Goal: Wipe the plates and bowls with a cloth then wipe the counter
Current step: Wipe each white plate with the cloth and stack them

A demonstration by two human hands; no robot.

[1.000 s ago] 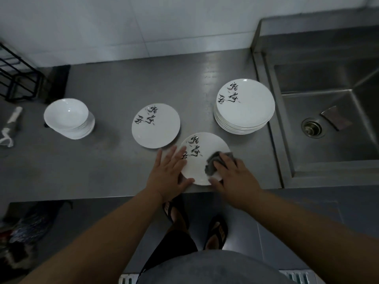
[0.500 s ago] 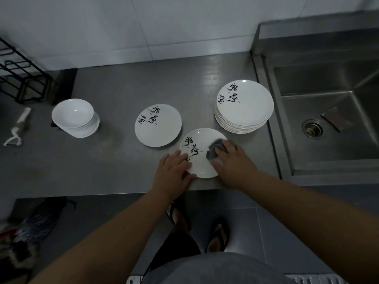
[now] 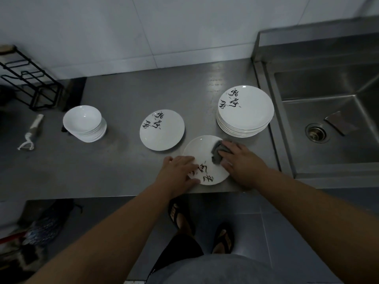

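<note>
A white plate (image 3: 202,149) with black brush lettering lies near the front edge of the steel counter (image 3: 114,167). My left hand (image 3: 178,173) rests on its left rim, fingers laid over the plate. My right hand (image 3: 240,160) presses a grey cloth (image 3: 217,153) onto the plate's right side, fingers bent over the cloth. A single matching plate (image 3: 162,130) lies just behind to the left. A stack of several plates (image 3: 245,111) stands at the right, by the sink. Stacked white bowls (image 3: 84,123) stand at the left.
A steel sink (image 3: 328,119) with a drain and a small flat pad lies right of the counter. A black wire rack (image 3: 30,83) stands at the back left, a white peeler (image 3: 30,134) in front of it. My sandalled feet show below the counter edge.
The plate under my hands has turned, its lettering moving from the far left side to the near edge. My right hand with the cloth has slid toward the plate's far right rim.
</note>
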